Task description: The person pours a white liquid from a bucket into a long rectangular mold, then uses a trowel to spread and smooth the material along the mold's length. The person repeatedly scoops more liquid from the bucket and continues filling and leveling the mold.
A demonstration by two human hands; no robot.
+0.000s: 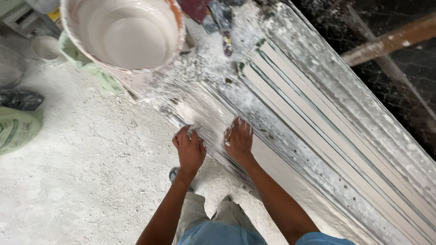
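Note:
A long moulded plaster strip (213, 113) lies on a dusty workbench, running from upper left to lower right. My left hand (190, 147) presses on its near edge with fingers curled, wet white plaster under the fingertips. Beside it, my right hand (238, 138) lies flat on the strip with fingers spread, smeared with plaster. Neither hand grips a tool. A large white bucket (125, 31) of liquid plaster stands at the strip's far end.
Several finished grooved white mouldings (318, 118) lie stacked to the right. A plaster-splashed bench edge (345, 86) borders a dark gap with a wooden beam (390, 41). Green sacks (16, 127) and a small cup (45, 47) sit on the dusty floor at the left.

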